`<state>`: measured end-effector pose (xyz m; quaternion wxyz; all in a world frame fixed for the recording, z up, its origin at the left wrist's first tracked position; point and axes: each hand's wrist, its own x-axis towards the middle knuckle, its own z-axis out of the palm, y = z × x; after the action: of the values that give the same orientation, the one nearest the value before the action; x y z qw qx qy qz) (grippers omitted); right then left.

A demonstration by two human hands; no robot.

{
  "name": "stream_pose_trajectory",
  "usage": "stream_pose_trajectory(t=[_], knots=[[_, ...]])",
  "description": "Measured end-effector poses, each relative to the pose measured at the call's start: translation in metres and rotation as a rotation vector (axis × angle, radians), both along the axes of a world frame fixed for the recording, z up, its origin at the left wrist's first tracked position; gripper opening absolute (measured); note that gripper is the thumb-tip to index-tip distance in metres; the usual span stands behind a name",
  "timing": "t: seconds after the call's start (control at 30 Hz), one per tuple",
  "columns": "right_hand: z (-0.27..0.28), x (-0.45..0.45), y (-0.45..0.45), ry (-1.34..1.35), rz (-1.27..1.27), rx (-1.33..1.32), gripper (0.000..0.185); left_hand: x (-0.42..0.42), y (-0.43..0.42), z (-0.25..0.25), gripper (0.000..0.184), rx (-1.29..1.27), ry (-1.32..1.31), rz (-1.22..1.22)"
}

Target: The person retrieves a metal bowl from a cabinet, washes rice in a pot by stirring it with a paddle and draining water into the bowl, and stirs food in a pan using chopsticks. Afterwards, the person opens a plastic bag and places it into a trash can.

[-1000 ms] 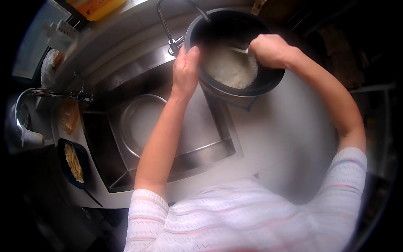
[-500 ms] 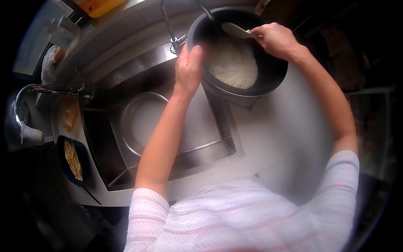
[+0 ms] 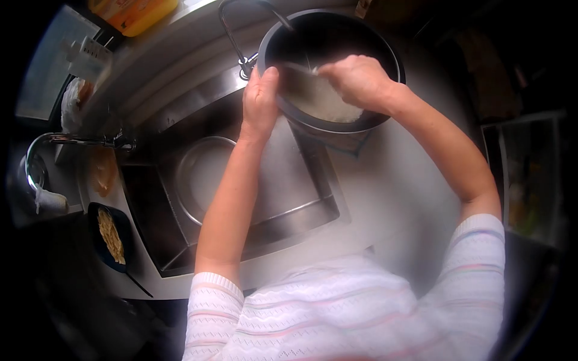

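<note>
A dark pot point(image 3: 361, 42) with a grey rim holds white rice point(image 3: 325, 103) that looks wet. It stands on the counter at the sink's far right corner, over a cloth point(image 3: 350, 143). My left hand point(image 3: 260, 105) grips the pot's left rim, thumb up and the other fingers mostly hidden. Inside the pot, my right hand point(image 3: 360, 84) is closed around the handle of a pale rice paddle point(image 3: 294, 70). The paddle's blade is blurred and points left, close to the pot wall by my left hand. A thin faucet point(image 3: 250, 5) arches over the pot's rim.
Below my left forearm, a round metal bowl point(image 3: 186, 159) lies in the steel sink point(image 3: 153, 210). On the left are a second faucet point(image 3: 78, 139) and a dark dish point(image 3: 123, 219) of pale strips. An orange container point(image 3: 135, 15) stands at the top.
My right hand has moved left and slightly down with the rice paddle, from the pot's right side toward its middle. My left hand keeps its hold on the rim.
</note>
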<state>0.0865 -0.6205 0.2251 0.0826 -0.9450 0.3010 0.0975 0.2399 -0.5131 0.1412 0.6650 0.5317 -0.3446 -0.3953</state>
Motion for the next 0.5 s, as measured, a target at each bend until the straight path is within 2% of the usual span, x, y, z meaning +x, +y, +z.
stream_pose_trajectory(t=[0.07,0.1,0.2,0.23,0.27,0.33,0.47,0.5], knots=[[0.005,-0.013,0.001,0.032,0.147,0.097,0.032,-0.001,0.001,0.001,0.042,0.0,-0.015,-0.007],[0.012,-0.017,-0.004,0.062,0.124,0.115,0.032,0.0,0.001,-0.001,0.042,0.007,-0.033,0.002],[0.023,-0.017,-0.019,-0.067,-0.031,-0.054,0.032,-0.001,0.0,-0.003,0.043,0.004,-0.068,0.018],[0.017,-0.014,-0.026,-0.039,-0.077,-0.109,0.031,-0.001,0.0,-0.003,0.043,0.0,-0.081,0.014],[0.009,-0.012,-0.025,-0.135,-0.093,-0.171,0.03,-0.002,-0.001,-0.002,0.043,-0.006,-0.082,0.015],[0.003,-0.009,-0.013,-0.105,-0.065,-0.16,0.031,-0.002,-0.001,-0.001,0.044,-0.018,-0.081,0.023],[0.012,-0.015,0.005,0.04,0.151,-0.053,0.031,-0.001,0.002,0.002,0.044,0.002,-0.031,0.003],[0.018,-0.016,0.002,0.064,0.105,-0.051,0.03,-0.001,0.002,0.003,0.044,0.006,-0.037,-0.001]])
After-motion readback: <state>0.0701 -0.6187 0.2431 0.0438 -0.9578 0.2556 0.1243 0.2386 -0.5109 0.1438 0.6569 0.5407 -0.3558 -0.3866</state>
